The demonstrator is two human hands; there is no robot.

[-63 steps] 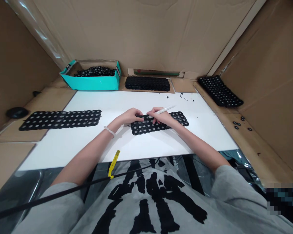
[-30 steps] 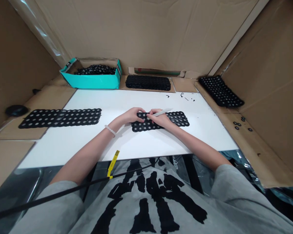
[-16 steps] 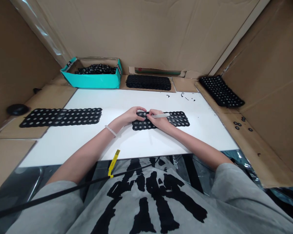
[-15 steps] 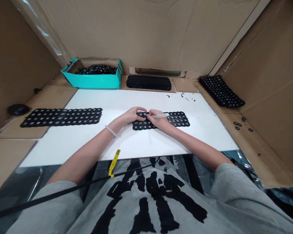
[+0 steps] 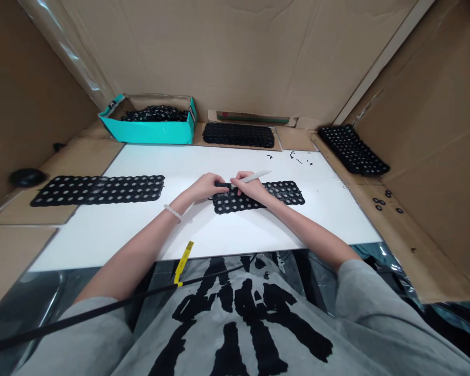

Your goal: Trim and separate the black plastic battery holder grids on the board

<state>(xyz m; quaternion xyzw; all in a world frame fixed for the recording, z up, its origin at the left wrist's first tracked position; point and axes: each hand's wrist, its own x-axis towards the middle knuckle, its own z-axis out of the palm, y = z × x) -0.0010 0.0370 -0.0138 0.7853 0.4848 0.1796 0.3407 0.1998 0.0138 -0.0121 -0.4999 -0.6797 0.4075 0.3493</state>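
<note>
A black sheet of joined rings [image 5: 285, 193], dotted with rows of light round spots, lies flat on the white board [image 5: 188, 237]. My left hand [image 5: 210, 185] is closed on the upper left corner of this sheet, thumb and fingers at its edge. Held between the fingers of my right hand [image 5: 248, 185] is a slim white pen-like tool [image 5: 257, 176]. Its rear end points up and right, while its tip meets the sheet's upper edge near my left fingertips. Exactly what the tip touches is too small to see. My right hand rests over the middle of the sheet.
A longer black ring sheet [image 5: 102, 189] lies to the left. At the back stand a turquoise box [image 5: 152, 133] of black pieces and a sheet stack [image 5: 238, 134]. More sheets [image 5: 354, 150] lean at right, near loose rings [image 5: 382, 202]. Black scraps [image 5: 295, 157] dot the board.
Both hands have shifted slightly left along the sheet's upper edge. The white tool has moved left with my right hand, and its rear end is tipped further upward.
</note>
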